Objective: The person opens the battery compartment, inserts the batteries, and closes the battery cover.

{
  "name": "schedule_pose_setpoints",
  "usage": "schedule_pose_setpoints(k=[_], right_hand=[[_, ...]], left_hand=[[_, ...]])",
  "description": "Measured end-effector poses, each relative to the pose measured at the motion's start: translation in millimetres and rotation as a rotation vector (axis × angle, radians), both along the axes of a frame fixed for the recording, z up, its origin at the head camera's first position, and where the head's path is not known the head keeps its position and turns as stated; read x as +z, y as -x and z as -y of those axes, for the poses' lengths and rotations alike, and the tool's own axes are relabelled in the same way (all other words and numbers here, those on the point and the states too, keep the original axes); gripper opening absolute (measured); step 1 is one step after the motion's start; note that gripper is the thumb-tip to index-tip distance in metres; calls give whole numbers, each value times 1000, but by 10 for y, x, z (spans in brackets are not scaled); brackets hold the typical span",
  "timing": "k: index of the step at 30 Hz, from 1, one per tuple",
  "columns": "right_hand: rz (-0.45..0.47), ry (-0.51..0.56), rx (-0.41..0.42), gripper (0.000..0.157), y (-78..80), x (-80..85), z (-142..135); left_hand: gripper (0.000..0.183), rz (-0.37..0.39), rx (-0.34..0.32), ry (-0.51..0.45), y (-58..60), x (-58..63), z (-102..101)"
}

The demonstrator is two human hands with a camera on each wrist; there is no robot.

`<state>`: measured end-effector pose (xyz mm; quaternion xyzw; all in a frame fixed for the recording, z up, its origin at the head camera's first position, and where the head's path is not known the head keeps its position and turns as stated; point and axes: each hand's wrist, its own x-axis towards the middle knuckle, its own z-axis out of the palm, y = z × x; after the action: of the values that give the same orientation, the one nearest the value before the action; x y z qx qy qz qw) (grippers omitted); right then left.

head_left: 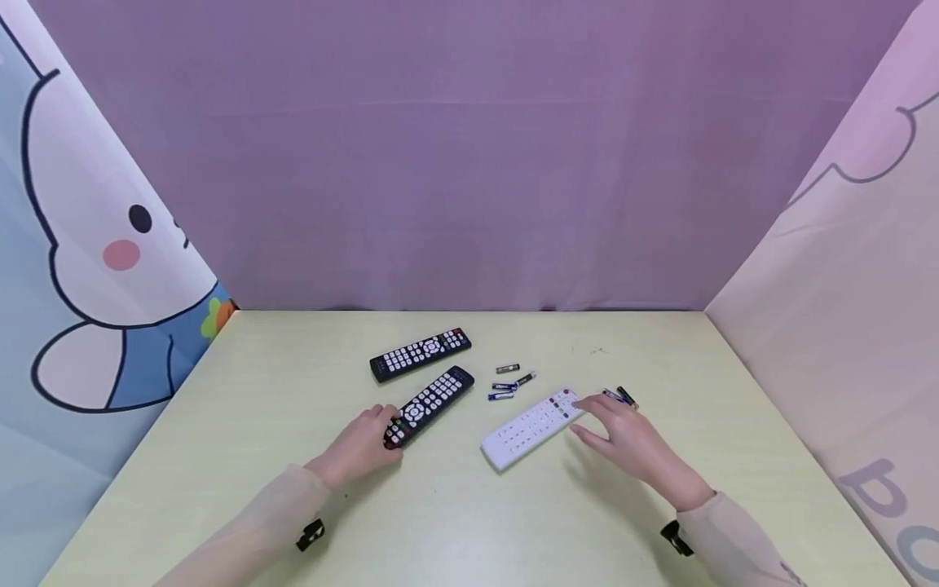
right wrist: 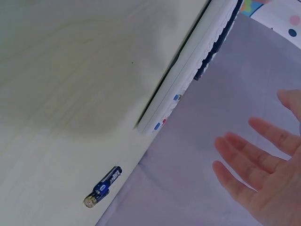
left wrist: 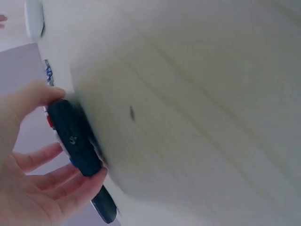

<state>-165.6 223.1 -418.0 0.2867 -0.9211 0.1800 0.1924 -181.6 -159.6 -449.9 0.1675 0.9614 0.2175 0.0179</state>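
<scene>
Black remote, centre of the frame, grasped at its lower end by the left hand.

Thumb and fingers take opposite edges, probably to leave its face uncovered; the right hand, fingers loose and holding nothing, hovers near the upper end of the white remote. A second black remote lies just above, batteries to its right, likely for easy reach. Pale bench spans the lower frame; purple cloth hangs behind, cartoon print at left.
</scene>
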Motion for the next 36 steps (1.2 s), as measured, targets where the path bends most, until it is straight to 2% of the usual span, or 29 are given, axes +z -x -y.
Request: schedule_pose_setpoints(k=[7,13,19,24,27,31,33,36], right_hand=[[0,0,10,32,-9,23,19],[-11,-5,34,30,-1,36,48],[-13,-12,49,29,5,53,91],[18,-12,38,29,1,61,151],[99,19,35,29,-15,78,213],[280,98,62,33,-44,118,335],[361,146,91,37,-57,141,401],[437,223,159,43,-55,166,497]], left_hand=[[49,75,72,-222,-16,70,75],[36,115,149,-417,-27,145,120],[27,152,256,-532,40,215,166],[32,264,331,-634,47,296,168],[35,338,331,-683,4,352,145],[37,413,295,-772,-50,409,114],[38,434,269,-811,-70,434,99],[39,472,245,-880,-99,477,56]])
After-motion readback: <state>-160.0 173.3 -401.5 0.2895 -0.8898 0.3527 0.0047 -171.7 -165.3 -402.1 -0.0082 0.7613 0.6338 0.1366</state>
